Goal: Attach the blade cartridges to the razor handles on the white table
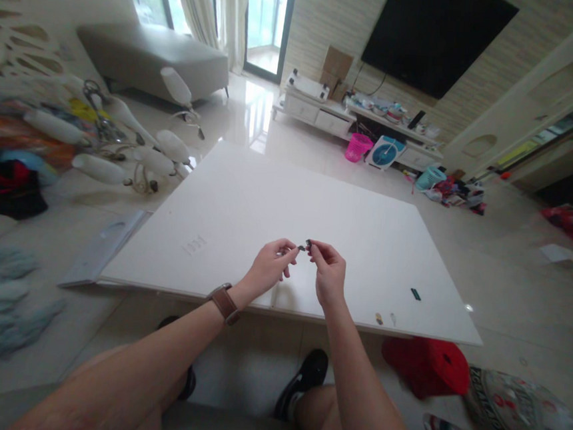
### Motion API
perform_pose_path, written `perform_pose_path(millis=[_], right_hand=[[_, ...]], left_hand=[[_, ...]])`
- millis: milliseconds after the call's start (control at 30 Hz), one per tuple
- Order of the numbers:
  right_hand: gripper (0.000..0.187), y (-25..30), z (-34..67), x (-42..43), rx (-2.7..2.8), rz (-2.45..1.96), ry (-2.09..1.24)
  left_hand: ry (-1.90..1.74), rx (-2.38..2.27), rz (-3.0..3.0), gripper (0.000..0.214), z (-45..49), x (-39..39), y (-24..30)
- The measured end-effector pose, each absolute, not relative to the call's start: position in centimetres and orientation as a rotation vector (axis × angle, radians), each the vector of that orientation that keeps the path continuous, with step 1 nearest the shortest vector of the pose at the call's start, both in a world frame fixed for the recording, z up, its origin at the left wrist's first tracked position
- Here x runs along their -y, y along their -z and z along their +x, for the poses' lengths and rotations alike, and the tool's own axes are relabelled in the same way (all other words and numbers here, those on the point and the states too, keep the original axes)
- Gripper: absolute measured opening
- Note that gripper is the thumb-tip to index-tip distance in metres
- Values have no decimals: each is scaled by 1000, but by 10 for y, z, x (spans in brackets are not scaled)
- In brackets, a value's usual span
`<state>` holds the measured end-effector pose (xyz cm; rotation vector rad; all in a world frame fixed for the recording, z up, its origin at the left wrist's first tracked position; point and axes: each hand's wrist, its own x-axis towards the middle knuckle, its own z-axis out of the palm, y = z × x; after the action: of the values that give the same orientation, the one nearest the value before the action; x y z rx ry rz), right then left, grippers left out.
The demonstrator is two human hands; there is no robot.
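Clock positions are taken from the held pieces, twelve pointing away from the person. The work is held over the near half of the white table (313, 197). At eight o'clock, the left hand (268, 267) is closed in a thumb-and-finger pinch on the small dark left piece (301, 248). At four o'clock, the right hand (330, 274) pinches the dark right piece (309, 244). The pieces sit tip to tip; whether they touch or are joined cannot be told.

Nearby on the table: green strips (415, 294) between three and four; a tan piece (379, 318) and a clear piece (392, 319) at four; pale strips (193, 244) at nine.

Judged step: close two-handed handling of the pieces. The next move would call for a light, steady pinch, aligned fingertips and a clear view between them; parts this small could slip.
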<state>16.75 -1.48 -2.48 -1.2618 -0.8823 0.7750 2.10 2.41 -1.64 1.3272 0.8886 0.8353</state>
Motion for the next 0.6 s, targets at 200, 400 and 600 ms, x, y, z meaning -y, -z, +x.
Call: perform_pose_path(millis=[200,400,600], right_hand=[[24,30,170,14,796,-1252,-773],[22,29,169,13,763,-1224,-861],[16,25,167,14,748,-1173,-930]], left_hand=[[-923,-864,1367,25,19,-23,12],[-1000,-877,1495,19,19,-25,13],[-982,-862,1472,20,19,-25,16]])
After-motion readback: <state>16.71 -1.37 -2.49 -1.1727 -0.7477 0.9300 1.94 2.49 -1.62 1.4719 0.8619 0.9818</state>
